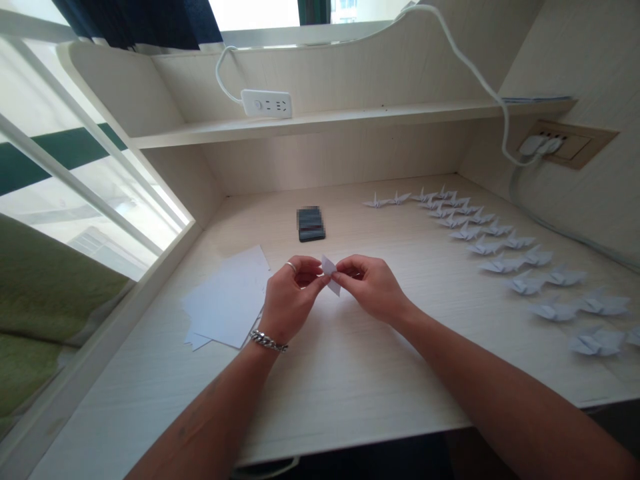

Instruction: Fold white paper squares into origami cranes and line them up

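Grip: left hand (pixel 289 299) and right hand (pixel 371 287) pinch a small folded paper (pixel 330 273), fingers nearly closed.
Risk: uneven pinching could tear it.

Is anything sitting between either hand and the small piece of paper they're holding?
Nothing visible stands in the way: the left hand and the right hand both pinch the small white paper directly, one from each side.

Left: paper sheets (pixel 227 297) just beside my left hand (pixel 289 297) | ahead: blurred dark object (pixel 311 224), room around it | right: origami cranes (pixel 500 263) well off my right hand (pixel 373 288), room between
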The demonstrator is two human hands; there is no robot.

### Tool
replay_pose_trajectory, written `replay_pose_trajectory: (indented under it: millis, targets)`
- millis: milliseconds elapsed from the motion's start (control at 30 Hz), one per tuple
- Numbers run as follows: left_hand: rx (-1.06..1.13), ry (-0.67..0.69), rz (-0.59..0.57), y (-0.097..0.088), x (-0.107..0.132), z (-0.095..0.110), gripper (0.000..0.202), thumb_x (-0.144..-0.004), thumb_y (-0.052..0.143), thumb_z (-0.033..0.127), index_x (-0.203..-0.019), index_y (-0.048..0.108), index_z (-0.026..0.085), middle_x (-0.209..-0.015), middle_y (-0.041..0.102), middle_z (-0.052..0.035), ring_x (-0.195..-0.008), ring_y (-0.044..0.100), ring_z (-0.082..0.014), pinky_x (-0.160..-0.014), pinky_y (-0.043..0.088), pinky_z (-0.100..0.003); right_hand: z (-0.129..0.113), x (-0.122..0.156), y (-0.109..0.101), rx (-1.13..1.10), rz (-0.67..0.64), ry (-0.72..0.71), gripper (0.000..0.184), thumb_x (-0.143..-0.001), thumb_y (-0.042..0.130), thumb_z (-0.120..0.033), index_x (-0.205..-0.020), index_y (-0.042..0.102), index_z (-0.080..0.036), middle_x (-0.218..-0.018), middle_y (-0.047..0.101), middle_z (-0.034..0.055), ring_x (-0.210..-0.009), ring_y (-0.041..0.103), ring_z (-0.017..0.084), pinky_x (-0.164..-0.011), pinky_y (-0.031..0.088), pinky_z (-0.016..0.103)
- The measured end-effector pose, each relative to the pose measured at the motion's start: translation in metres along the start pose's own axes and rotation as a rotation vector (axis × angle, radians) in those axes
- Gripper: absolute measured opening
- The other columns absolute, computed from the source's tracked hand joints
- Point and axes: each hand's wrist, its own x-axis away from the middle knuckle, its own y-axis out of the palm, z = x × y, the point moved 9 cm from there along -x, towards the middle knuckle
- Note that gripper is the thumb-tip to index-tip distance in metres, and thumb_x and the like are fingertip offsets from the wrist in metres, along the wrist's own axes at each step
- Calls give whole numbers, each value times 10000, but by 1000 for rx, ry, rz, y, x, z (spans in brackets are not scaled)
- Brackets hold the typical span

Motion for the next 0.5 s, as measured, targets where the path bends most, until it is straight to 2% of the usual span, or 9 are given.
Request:
replay_pose_trajectory:
  millis: [233,367,500]
  targets:
    - [-85,76,69,-7,0,8,221,-728,735,299,-884,654,165,-831,699,-40,-704,663,-148,-679,562,-281,-2,2,4,-15,-27,-8,117,-814,635,-264,-876,706,-194,-832,717,44,-758,659,182,-714,516,310]
    - [-108,81,50,-6,0,9,193,-735,725,300,-856,675,158,-834,707,-51,-728,666,-160,-693,559,-286,-3,3,5,-13,-33,-19,112,-816,636,-270,-865,705,-196,-827,717,41,-756,658,181,-710,514,308]
    - [-121,15,2,-2,-1,3,208,-756,700,338,-849,684,153,-809,720,-58,-710,671,-171,-675,551,-292,-2,2,4,-39,-7,-23,103,-806,649,-277,-839,698,-193,-814,719,37,-742,661,179,-690,515,299]
